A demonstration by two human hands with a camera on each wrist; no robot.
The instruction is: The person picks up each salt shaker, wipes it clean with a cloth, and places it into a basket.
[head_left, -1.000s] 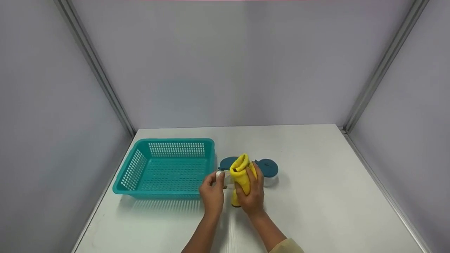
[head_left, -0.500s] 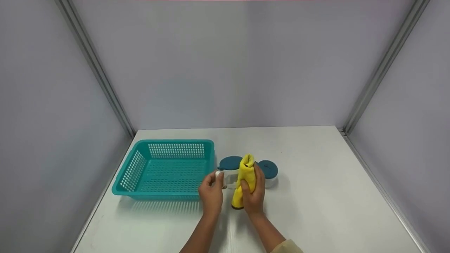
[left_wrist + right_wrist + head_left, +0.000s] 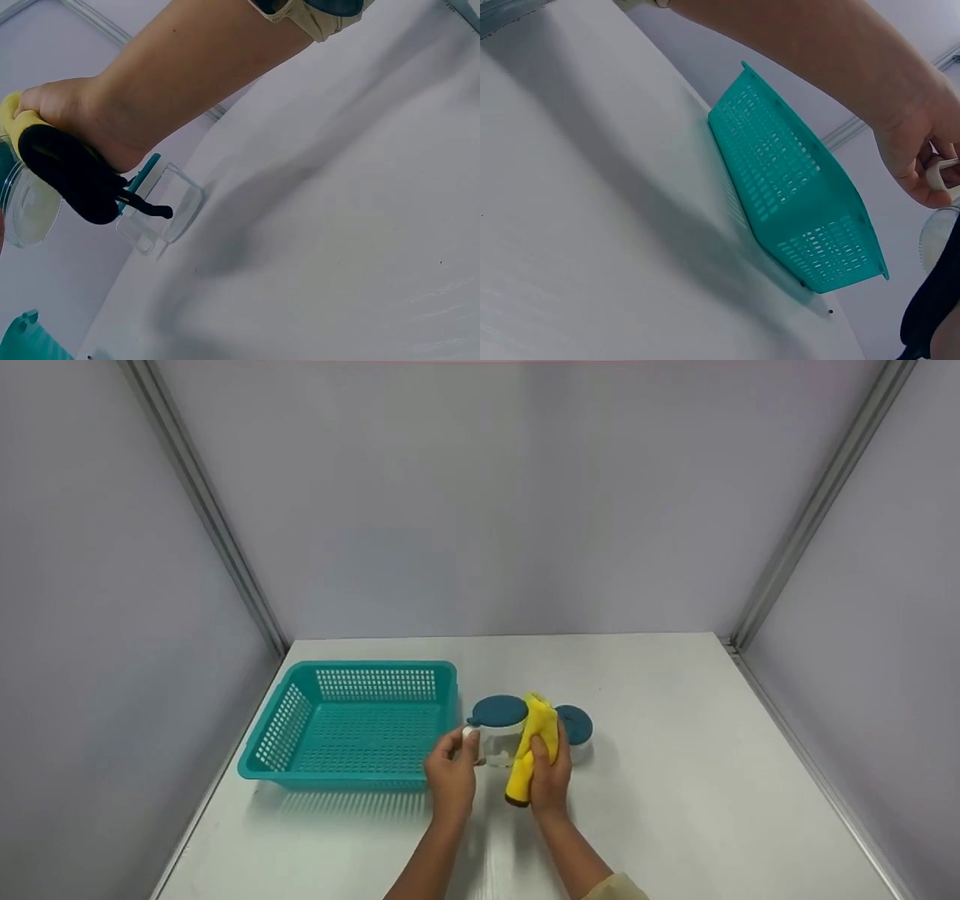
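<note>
L hand [image 3: 450, 772] pinching wht handle [image 3: 470, 733] of blue-lidded jar [image 3: 500, 739]; R hand [image 3: 553, 776] gripping yel. cloth [image 3: 535, 735] beside it; mk on R lid [image 3: 576, 724] illegible.

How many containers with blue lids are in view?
2. One is held by its white handle in the left grip; another stands on the table, right of the yellow cloth in the head view. The cloth could hide something small.

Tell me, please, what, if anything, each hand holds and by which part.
The left hand pinches the clear round blue-lidded container by its white handle; the right hand grips the yellow dark-edged cloth around its middle.
</note>
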